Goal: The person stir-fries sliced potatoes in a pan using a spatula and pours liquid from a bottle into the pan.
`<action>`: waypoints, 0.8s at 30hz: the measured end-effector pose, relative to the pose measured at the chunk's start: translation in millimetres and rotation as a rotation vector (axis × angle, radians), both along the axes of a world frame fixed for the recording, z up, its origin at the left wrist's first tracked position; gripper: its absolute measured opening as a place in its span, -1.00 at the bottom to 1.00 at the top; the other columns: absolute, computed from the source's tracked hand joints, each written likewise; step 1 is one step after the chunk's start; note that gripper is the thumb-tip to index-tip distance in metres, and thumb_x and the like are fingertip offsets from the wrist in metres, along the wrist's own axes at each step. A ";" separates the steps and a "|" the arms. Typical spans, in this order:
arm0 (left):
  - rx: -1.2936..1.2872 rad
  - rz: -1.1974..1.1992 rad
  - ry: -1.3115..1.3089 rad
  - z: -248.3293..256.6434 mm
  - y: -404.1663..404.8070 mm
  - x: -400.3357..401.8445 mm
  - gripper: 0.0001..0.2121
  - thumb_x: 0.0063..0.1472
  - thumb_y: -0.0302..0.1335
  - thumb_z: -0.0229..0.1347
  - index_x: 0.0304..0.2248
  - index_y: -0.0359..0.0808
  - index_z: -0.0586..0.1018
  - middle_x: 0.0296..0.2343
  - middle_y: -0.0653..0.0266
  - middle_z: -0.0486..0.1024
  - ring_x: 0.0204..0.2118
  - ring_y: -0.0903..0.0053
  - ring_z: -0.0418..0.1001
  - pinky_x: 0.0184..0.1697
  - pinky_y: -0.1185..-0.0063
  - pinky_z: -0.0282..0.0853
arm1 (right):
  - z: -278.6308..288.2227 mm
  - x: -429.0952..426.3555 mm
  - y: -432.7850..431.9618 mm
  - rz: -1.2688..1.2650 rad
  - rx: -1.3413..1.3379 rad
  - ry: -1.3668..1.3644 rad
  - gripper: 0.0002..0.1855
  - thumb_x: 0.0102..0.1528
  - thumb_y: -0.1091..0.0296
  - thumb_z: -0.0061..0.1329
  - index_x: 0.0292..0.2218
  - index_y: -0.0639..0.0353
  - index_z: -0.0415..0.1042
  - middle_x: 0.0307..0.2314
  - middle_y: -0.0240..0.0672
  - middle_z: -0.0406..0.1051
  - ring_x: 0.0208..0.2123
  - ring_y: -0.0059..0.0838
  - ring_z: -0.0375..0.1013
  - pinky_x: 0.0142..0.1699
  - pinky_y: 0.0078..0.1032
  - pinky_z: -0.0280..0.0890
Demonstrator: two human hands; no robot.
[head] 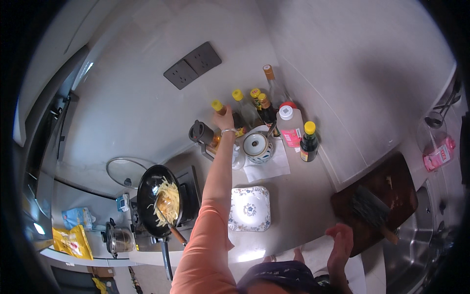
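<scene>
My left hand [223, 119] grips the neck of a yellow-capped bottle [218, 106] at the back of the counter, beside a dark-lidded oil jug [201, 132]. Lower right, my right hand [340, 240] hangs empty with loosely curled fingers, near the front edge of a dark wooden cutting board [402, 183]. On the stove at left, a black wok [147, 194] holds pale shredded vegetable strips [170, 193] with brown sauce on them. A wooden-handled spatula [176, 235] rests in it. A square floral dish [249, 209] lies right of my left forearm.
Several seasoning bottles [270, 112] crowd the wall behind a lidded ceramic jar [256, 145]. A soy sauce bottle [309, 143] stands at their right. A cleaver [371, 207] lies on the cutting board beside the steel sink [411, 235]. A glass lid [126, 171] leans behind the wok.
</scene>
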State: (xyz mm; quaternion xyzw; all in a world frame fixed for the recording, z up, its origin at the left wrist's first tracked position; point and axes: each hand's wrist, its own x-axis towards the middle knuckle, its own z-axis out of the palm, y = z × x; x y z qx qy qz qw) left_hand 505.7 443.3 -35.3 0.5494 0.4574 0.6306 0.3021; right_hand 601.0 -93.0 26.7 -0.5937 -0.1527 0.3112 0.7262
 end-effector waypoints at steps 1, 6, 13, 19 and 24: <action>-0.019 0.026 0.029 -7.3 1.5 6.1 -0.87 -0.04 -0.52 0.13 -0.51 -0.37 0.43 -0.61 0.36 0.42 -0.56 0.65 0.35 -0.44 0.65 0.28 | -4.4 -0.6 -5.0 -0.007 -0.040 0.020 -0.75 0.08 0.31 -0.25 -0.23 0.25 0.26 -0.47 -0.28 0.32 -0.37 -0.46 0.31 -0.18 -0.51 0.18; -0.029 -0.001 -0.134 -32.9 -1.0 24.6 -0.85 -0.09 -0.53 0.16 -0.51 -0.38 0.45 -0.60 0.35 0.43 -0.55 0.65 0.35 -0.42 0.64 0.28 | -18.1 -4.3 -10.3 -0.017 -0.047 0.128 -0.70 0.03 0.22 -0.17 -0.26 0.27 0.28 -0.52 -0.25 0.34 -0.42 -0.43 0.33 -0.23 -0.47 0.20; -0.128 -0.035 0.041 -41.3 -10.3 22.6 -0.80 -0.11 -0.44 0.13 -0.48 -0.39 0.47 -0.59 0.29 0.44 -0.52 0.53 0.38 -0.39 0.54 0.31 | -10.2 -7.2 0.8 0.037 -0.090 0.065 -0.76 0.09 0.29 -0.26 -0.24 0.24 0.25 -0.50 -0.32 0.29 -0.41 -0.50 0.28 -0.22 -0.51 0.17; -0.242 0.166 0.141 -17.3 -26.4 -31.9 -0.34 -0.16 -0.55 0.05 0.01 -0.38 0.11 -0.15 0.04 0.31 -0.14 0.28 0.32 -0.05 0.52 0.20 | -0.7 -14.7 31.8 0.156 0.076 -0.043 -0.78 0.11 0.32 -0.29 -0.25 0.26 0.25 -0.50 -0.32 0.29 -0.41 -0.51 0.28 -0.23 -0.57 0.17; -0.259 -0.255 -0.365 62.2 -246.4 -65.9 -0.78 0.14 -0.51 -0.04 -0.21 -0.37 0.33 -0.44 0.29 0.43 -0.39 0.63 0.38 -0.27 0.67 0.27 | 16.4 -50.1 97.5 0.219 0.214 -0.516 -0.88 0.02 0.55 -0.18 -0.33 0.29 0.30 -0.46 -0.25 0.32 -0.40 -0.47 0.32 -0.27 -0.55 0.24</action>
